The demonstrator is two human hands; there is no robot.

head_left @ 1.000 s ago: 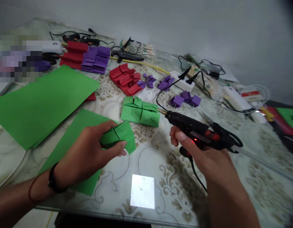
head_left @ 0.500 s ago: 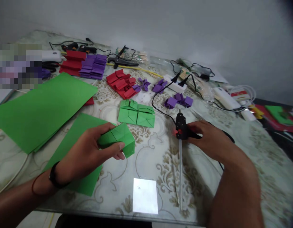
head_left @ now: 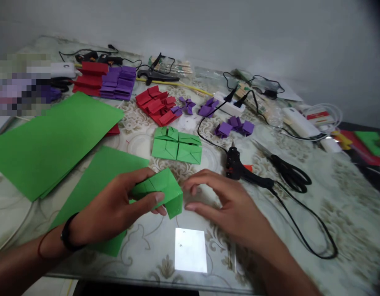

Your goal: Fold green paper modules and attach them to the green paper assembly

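Note:
My left hand (head_left: 116,207) grips a folded green paper piece (head_left: 163,191) just above the table, thumb and fingers pinched on its near edge. My right hand (head_left: 222,203) hovers beside the piece's right side with fingers spread, holding nothing. A black glue gun (head_left: 239,168) lies on the table beyond my right hand, its cord (head_left: 301,230) trailing to the right. More folded green pieces (head_left: 177,146) lie flat behind the held one.
Green paper sheets (head_left: 51,139) lie at the left. Red folded pieces (head_left: 156,105), purple folded pieces (head_left: 235,126), stacked red and purple paper (head_left: 111,80), black scissors (head_left: 290,172), a power strip (head_left: 230,107) and cables fill the back. A bright reflection (head_left: 190,250) sits near the front edge.
My right hand set the glue gun down on the table, let go of it and moved left toward the green piece. The left hand kept holding the piece.

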